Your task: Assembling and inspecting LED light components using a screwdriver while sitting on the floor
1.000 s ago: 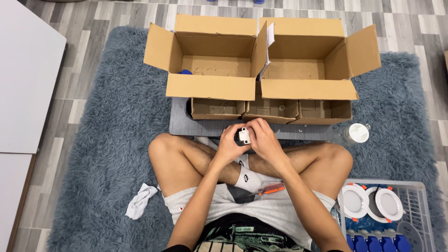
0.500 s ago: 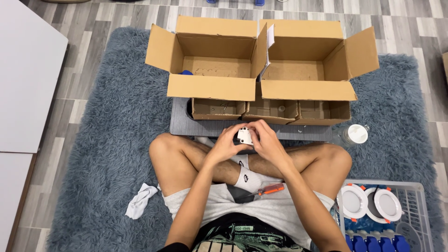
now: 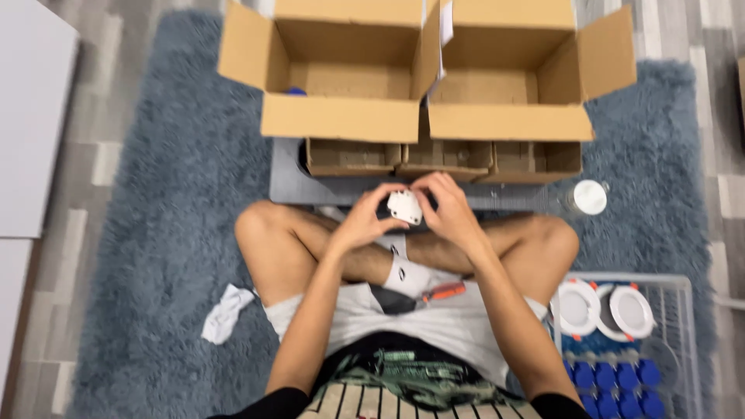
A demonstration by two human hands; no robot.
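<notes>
A small white part (image 3: 404, 207), squarish with rounded corners and a few dark dots on its face, sits between both hands just above the crossed legs, in front of a grey flat board (image 3: 285, 174) that lies on the shaggy grey-blue rug (image 3: 171, 202). The picture is slightly blurred, so finer detail on the part cannot be told. The left hand (image 3: 363, 221) grips it from the left, with the fingers (image 3: 386, 192) curled over its top edge. The right hand (image 3: 446, 206) grips it from the right, its fingers likewise clenched around the part.

Two large open cardboard boxes stand side by side beyond the board, touching each other. The left box (image 3: 341, 116) shows a bare bottom apart from a small blue object (image 3: 295, 91) in its near left corner. The right box (image 3: 508, 120) appears to hold nothing that can be seen. Three low cardboard trays (image 3: 442, 159) lie in a row on the board, just in front of the big boxes; their contents cannot be told.

At the person's right, a clear plastic crate (image 3: 683, 334) holds two round white fittings (image 3: 578, 308) with orange clips at the top and a cluster of blue caps (image 3: 613, 380) below, at least eight in view and cut off by the frame edge. One round white lid-like object (image 3: 589, 197) rests on the rug near the right knee.

An orange-handled tool (image 3: 444, 292) lies in the lap beside a white sock (image 3: 407, 275). A crumpled white cloth (image 3: 225, 313) lies on the rug by the left thigh.
</notes>
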